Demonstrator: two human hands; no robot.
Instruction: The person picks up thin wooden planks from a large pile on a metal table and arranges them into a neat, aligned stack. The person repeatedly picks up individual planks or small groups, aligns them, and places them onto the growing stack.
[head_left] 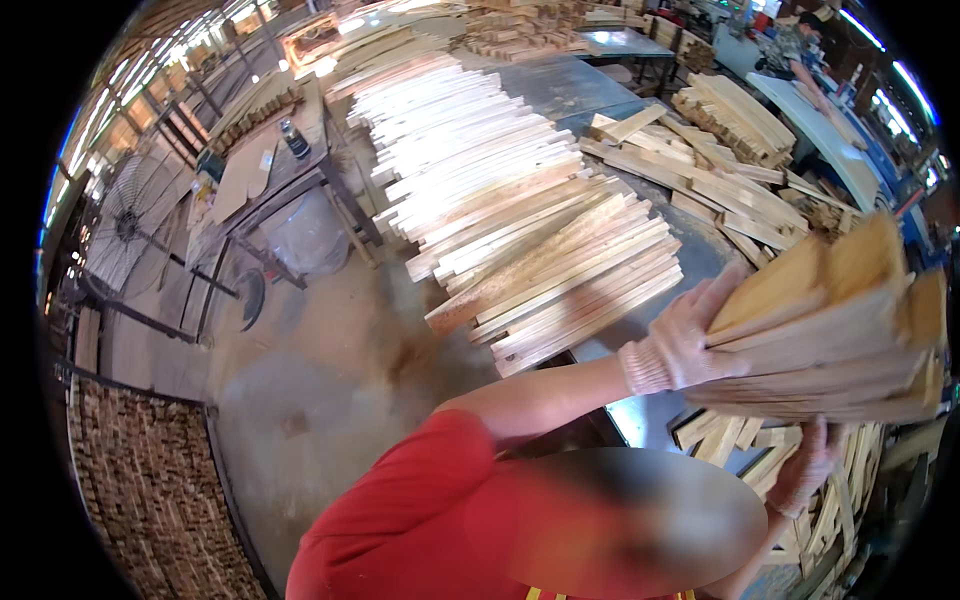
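A bundle of wooden slats [820,345], blurred slightly by motion, is held up at the right. My left hand [690,335], in a pale knit glove, grips its left end, fingers over the top edge and thumb along the side. Gloved as well, my right hand [808,465] is at the bundle's underside; its fingers point up against the lower edge and are partly hidden. Left of the bundle, a long row of pale slats [560,250] lies side by side across a table, with one darker slat [470,295] slanting over the others.
Loose wood pieces [720,440] lie beneath the bundle. A heap of boards [700,180] rests beyond the row. At the left stand a workbench [290,170] with a dark bottle [294,139], a large fan [130,220] and stacked wood blocks [150,490]. Another person [795,50] is at the far right.
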